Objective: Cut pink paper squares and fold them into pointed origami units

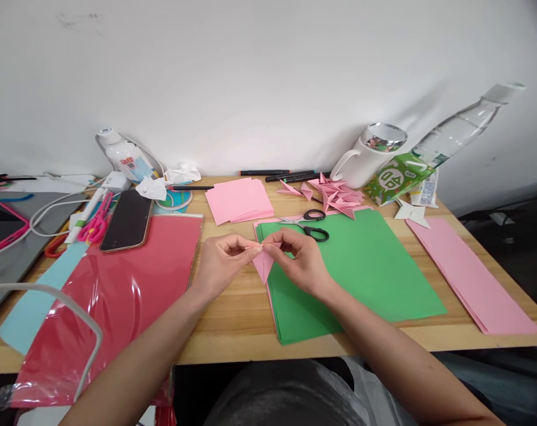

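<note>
Between both hands is a small folded piece of pink paper (263, 267), its point facing down toward me and a crease along its middle. My left hand (226, 260) pinches its upper left side with thumb and forefinger. On the upper right side, my right hand (297, 254) pinches it the same way. The fingertips almost meet at the top, hiding part of that edge. Just beyond my right hand lie black-handled scissors (316, 232), resting on a stack of green paper (361, 278). A stack of pink squares (240, 201) sits behind the hands.
Folded pink pieces (339, 195) lie heaped near a white mug (370, 157), a green carton (399, 178) and a leaning bottle (459, 130). Pink strips (472, 275) lie at right. Left are wrapped red paper (139, 284), a phone (127, 220), pink scissors (96, 219) and a white cable (84, 316).
</note>
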`<state>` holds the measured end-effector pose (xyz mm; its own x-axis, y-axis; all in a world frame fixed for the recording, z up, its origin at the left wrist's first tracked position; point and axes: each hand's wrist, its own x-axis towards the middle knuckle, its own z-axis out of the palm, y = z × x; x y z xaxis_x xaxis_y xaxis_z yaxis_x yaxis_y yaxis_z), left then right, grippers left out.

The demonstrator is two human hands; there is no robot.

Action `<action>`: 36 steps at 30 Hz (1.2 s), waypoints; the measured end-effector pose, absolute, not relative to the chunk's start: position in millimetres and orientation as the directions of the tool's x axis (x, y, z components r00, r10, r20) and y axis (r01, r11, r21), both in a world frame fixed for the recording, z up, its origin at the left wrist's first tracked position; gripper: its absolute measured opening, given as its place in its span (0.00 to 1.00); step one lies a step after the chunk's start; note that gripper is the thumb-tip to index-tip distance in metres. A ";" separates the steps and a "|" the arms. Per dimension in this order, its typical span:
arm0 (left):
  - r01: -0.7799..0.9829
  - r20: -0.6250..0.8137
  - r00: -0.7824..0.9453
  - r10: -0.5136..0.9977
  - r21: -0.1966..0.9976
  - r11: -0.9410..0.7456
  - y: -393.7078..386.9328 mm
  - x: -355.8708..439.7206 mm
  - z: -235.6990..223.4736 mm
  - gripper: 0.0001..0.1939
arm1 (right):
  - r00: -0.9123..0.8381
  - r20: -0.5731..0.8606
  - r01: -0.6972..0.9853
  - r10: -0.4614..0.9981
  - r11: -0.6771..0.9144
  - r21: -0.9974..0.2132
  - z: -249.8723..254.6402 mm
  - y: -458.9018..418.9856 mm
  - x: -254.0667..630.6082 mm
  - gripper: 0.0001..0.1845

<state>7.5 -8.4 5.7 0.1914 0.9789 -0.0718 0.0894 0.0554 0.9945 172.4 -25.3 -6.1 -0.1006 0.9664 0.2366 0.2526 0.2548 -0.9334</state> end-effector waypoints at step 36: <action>0.051 0.018 0.180 0.983 0.998 -0.028 -4.2 5.9 -0.7 0.06 | -0.094 -0.007 -0.194 0.996 -0.026 -0.981 -8.1 -20.6 169.5 0.16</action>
<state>5.9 -4.2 -0.7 0.1803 0.9834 0.0180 0.0506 -0.0276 0.9983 169.5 -20.6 -8.1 -0.0942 0.9955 -0.0074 -0.1943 -0.0257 -0.9806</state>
